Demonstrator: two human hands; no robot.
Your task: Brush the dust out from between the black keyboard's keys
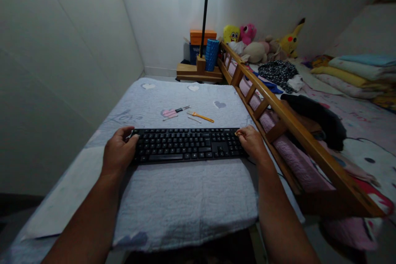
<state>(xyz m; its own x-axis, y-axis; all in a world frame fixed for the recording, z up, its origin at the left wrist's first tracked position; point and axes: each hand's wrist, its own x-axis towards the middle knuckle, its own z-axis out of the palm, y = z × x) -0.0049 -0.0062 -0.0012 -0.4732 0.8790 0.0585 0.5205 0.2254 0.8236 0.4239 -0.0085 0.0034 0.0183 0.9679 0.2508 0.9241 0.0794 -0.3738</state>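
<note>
A black keyboard (185, 145) lies across the cloth-covered table (192, 198), its long side facing me. My left hand (121, 148) grips its left end, thumb on top. At the right end, my right hand (251, 142) is closed by the upper corner, with a small yellowish item pinched between thumb and fingers. Beyond the keyboard lie an orange-handled brush (202, 117), a black-and-metal tool (178, 110) and two thin cotton swabs, one at the left (170, 118) and one at the right (194, 120).
A wooden bed rail (278, 111) runs along the table's right side. Behind the table stand a wooden base (199, 72) with a black pole (205, 12), a blue roller (212, 55) and an orange box (202, 37). Plush toys and clothes lie on the bed.
</note>
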